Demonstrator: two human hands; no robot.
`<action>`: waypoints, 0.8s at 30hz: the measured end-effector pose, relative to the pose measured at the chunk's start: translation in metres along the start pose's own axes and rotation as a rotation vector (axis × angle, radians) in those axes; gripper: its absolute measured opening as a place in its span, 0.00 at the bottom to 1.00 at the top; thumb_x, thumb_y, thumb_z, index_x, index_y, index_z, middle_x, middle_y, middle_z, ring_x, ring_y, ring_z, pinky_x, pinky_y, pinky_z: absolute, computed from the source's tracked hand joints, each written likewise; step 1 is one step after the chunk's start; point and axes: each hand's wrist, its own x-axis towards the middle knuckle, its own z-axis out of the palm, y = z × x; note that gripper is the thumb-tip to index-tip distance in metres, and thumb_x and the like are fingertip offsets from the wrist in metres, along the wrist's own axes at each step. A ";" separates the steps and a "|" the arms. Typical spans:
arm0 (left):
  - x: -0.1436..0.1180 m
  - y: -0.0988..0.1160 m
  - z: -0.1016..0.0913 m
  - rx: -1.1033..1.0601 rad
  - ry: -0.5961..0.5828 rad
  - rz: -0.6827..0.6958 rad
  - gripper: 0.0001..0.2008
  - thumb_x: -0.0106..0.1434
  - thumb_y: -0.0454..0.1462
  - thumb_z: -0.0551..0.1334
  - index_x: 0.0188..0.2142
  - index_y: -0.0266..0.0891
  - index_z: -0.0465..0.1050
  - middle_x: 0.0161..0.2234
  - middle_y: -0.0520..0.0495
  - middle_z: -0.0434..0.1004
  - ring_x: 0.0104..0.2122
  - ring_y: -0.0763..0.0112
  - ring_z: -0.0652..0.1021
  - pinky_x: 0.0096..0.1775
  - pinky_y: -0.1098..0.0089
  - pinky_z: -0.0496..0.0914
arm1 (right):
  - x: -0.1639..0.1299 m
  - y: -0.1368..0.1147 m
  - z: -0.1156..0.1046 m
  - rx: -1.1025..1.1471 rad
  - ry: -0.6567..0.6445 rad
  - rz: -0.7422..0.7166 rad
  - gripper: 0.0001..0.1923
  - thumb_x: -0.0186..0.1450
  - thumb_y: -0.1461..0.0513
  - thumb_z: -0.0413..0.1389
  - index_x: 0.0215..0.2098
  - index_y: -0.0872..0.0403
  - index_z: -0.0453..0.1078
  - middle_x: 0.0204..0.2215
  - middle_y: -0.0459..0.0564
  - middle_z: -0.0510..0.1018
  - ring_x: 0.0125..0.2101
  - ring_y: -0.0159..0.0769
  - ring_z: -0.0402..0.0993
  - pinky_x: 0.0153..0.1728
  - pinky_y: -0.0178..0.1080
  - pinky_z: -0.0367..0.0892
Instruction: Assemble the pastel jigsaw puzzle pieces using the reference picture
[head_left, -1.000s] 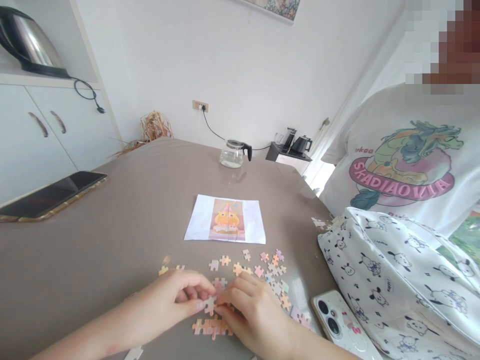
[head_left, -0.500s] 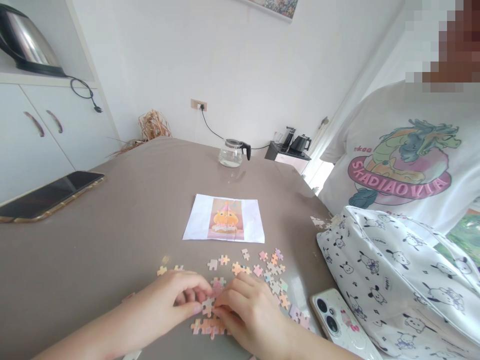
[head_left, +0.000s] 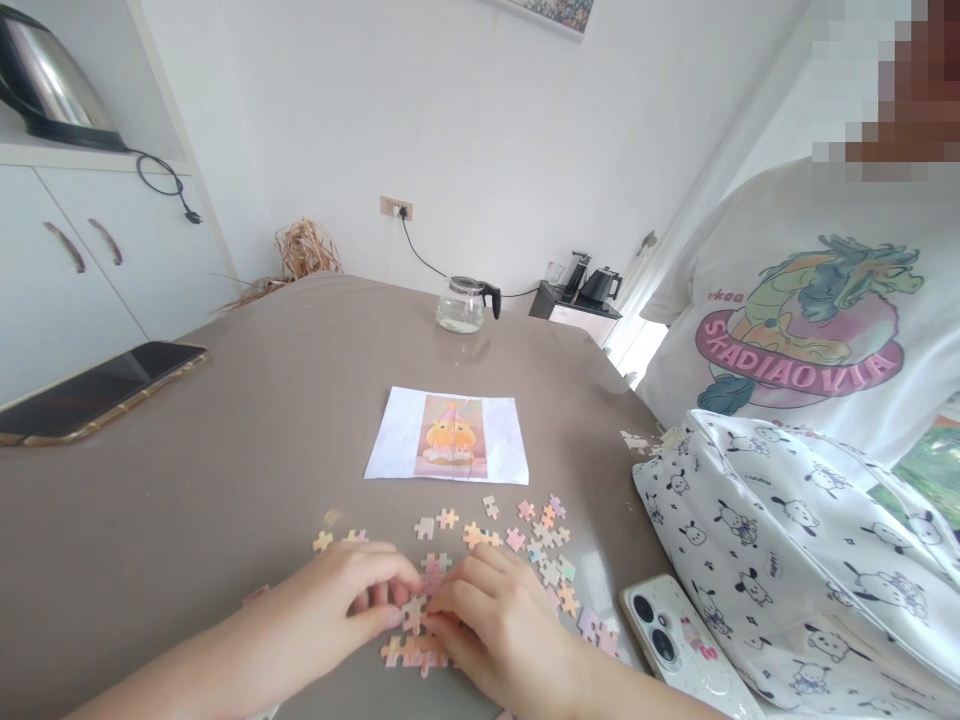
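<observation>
Both hands meet low in the middle over pink jigsaw puzzle pieces (head_left: 413,613). My left hand (head_left: 369,592) curls in from the left, thumb and fingers closed at the edge of the pieces. From the right, my right hand (head_left: 495,610) pinches at the same cluster, its fingertips partly hiding what they hold. A joined strip of puzzle pieces (head_left: 414,655) lies just below the hands, and a short joined column (head_left: 435,568) shows above them. Several loose puzzle pieces (head_left: 551,570) are scattered to the right. Farther back lies a paper sheet (head_left: 502,440) printed with an orange cartoon character.
A white phone (head_left: 686,650) and a white patterned bag (head_left: 810,560) line the right side. Another person in a printed white shirt (head_left: 802,330) is behind the bag. A dark phone (head_left: 105,390) lies at left. A glass pot (head_left: 460,307) stands toward the table's back.
Almost nothing differs. Both hands stay over the same pieces, and the whole view has shifted very slightly.
</observation>
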 end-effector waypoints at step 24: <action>0.001 0.007 -0.008 0.111 -0.037 0.073 0.12 0.65 0.37 0.56 0.40 0.49 0.78 0.35 0.53 0.77 0.35 0.69 0.75 0.39 0.71 0.64 | -0.002 0.001 0.003 -0.021 -0.014 0.007 0.10 0.69 0.65 0.51 0.32 0.54 0.71 0.25 0.47 0.75 0.27 0.35 0.67 0.29 0.35 0.65</action>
